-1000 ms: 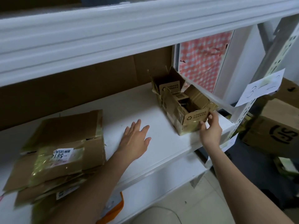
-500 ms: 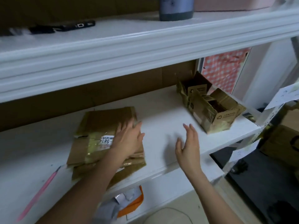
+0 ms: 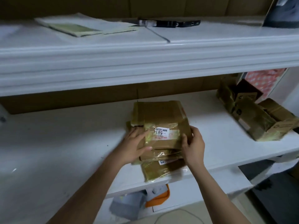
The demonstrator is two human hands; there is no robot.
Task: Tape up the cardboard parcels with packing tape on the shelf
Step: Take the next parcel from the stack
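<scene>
Both hands are gripping the top flattened cardboard parcel of a stack. The left hand is clamping its grip on the parcel's left edge, fingers lying across the taped face and thumb curling at the near edge. The right hand is closing its grip on the right edge, thumb on top and fingers wrapping behind. A white label is showing on the taped face, between the two hands. The stack is resting on the middle shelf, its lowest piece overhanging the front edge. Two open cardboard boxes are sitting at the shelf's right end, well apart from the stack. On the upper shelf, papers and a dark tool are lying.
</scene>
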